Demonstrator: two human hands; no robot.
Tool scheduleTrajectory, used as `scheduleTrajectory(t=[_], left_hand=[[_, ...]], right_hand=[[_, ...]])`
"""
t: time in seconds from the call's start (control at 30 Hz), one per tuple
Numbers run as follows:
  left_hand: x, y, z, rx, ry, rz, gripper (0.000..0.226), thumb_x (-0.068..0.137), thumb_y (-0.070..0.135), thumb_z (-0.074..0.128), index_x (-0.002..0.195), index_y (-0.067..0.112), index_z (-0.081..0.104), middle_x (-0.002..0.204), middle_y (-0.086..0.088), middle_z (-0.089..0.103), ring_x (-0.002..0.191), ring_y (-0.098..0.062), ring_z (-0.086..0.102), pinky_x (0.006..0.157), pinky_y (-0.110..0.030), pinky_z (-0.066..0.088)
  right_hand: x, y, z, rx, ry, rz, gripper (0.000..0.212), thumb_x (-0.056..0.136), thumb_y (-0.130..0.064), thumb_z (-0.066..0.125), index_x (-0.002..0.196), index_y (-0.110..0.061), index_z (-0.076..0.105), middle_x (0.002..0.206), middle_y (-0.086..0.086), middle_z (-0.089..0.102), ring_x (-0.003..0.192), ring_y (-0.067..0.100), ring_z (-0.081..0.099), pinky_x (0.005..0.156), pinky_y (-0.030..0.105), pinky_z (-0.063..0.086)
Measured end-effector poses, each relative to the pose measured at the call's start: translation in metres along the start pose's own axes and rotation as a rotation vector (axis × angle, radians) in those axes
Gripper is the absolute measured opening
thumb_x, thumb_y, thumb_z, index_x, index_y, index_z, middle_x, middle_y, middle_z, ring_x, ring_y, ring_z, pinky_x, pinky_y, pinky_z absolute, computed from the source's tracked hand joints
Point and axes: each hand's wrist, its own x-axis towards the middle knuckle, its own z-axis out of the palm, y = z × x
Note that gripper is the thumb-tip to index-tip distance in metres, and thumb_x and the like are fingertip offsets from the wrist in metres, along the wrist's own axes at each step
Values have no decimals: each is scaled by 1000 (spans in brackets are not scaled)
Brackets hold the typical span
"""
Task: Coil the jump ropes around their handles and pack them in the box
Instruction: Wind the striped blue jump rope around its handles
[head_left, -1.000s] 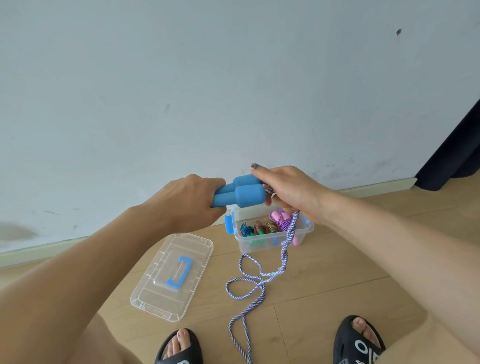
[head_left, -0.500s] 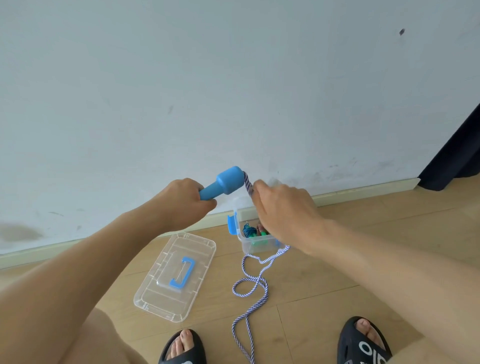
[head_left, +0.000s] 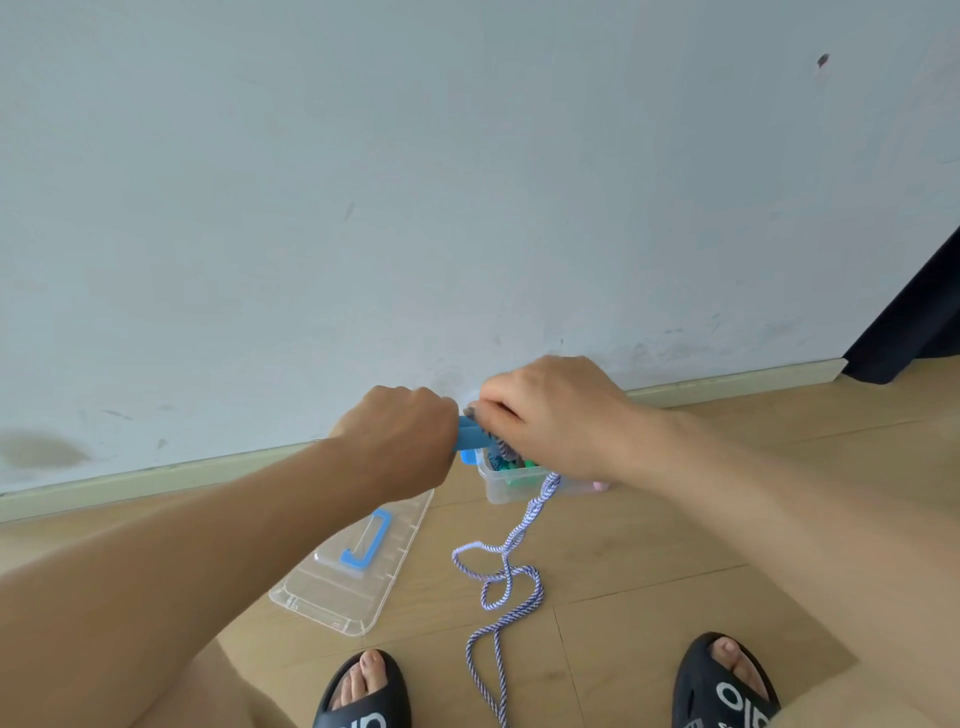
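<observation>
Right hand (head_left: 561, 415) fingers are pinching the blue-and-white rope (head_left: 506, 566) against the blue handles (head_left: 474, 435) at frame centre. Left hand (head_left: 400, 436) is clenching those handles, whose long axis is lying roughly level, pointing right. The rope is trailing down to loops on the wooden floor (head_left: 649, 545). The clear box (head_left: 501, 486) is sitting behind the hands; its lid (head_left: 353, 577) is lying lower left.

I saw bare floor (head_left: 727, 519) at three o'clock of the box (head_left: 501, 488), while the lid (head_left: 343, 587) and rope (head_left: 498, 577) blocked seven and six.
</observation>
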Motion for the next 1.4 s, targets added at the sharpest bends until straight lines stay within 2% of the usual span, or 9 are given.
scheduleTrajectory(t=[0.23, 0.43, 0.5, 0.6, 0.67, 0.73, 0.83, 1.03, 1.4], left_hand=[[-7, 12, 2, -168, -42, -15, 21, 94, 33, 41, 94, 17, 54, 73, 0, 48, 65, -24, 53, 56, -32, 40], [6, -16, 10, -403, -46, -233, 31, 91, 43, 44, 78, 17, 54, 75, 1, 57, 66, -20, 57, 54, -28, 40], [4, -24, 7, -414, -9, -243, 33, 91, 44, 44, 76, 16, 54, 72, 0, 57, 63, -20, 56, 53, -28, 40], [-1, -27, -4, -379, 62, -238, 35, 91, 46, 44, 73, 18, 52, 70, 0, 56, 62, -20, 55, 54, -29, 41], [-3, -24, -9, -337, 85, -211, 34, 91, 47, 44, 73, 20, 52, 70, 1, 55, 62, -20, 55, 55, -30, 41], [-4, -17, -12, -268, 106, -161, 31, 90, 48, 44, 77, 21, 53, 70, 2, 54, 64, -21, 55, 57, -30, 40], [-5, -6, -16, -191, 159, -100, 29, 89, 49, 45, 81, 22, 53, 67, 4, 49, 64, -23, 54, 59, -30, 39], [-11, -2, -13, -359, 169, -121, 31, 83, 51, 52, 79, 21, 48, 68, 5, 52, 62, -18, 53, 53, -29, 35], [-17, -14, -18, -379, 172, -97, 16, 89, 42, 48, 86, 28, 41, 70, 5, 53, 63, -18, 54, 52, -29, 34]], right_hand=[[-12, -6, -17, 523, -188, 120, 13, 93, -19, 52, 87, -13, 62, 72, -3, 68, 43, -1, 50, 32, 11, 31], [-30, 11, 3, 520, -333, 267, 6, 89, -16, 47, 93, -19, 48, 85, 1, 69, 64, 18, 61, 55, 28, 50], [-29, 27, 3, 653, -410, 398, 27, 83, -23, 53, 107, -17, 42, 83, 9, 71, 59, 24, 64, 60, 37, 53], [-28, 32, 0, 899, -478, 522, 71, 71, -40, 73, 129, -40, 33, 82, 8, 70, 61, 20, 64, 74, 37, 56], [-27, 23, -7, 1144, -442, 512, 63, 82, -46, 73, 134, -33, 40, 92, 6, 66, 53, 14, 57, 54, 24, 53], [-25, 11, -18, 1369, -392, 549, 48, 91, -57, 55, 123, -21, 54, 87, 5, 65, 42, 11, 43, 34, 14, 34], [-19, 6, -11, 1291, -287, 649, 55, 94, -66, 41, 100, -15, 60, 47, -7, 56, 34, 10, 24, 34, 9, 21], [-11, 11, 9, 1294, -103, 622, 34, 97, -42, 49, 95, -9, 58, 56, 5, 51, 35, 10, 20, 37, 18, 15], [-9, 13, 7, 1264, -55, 565, 32, 101, -45, 45, 97, -15, 55, 55, 1, 52, 33, 9, 21, 39, 17, 15]])
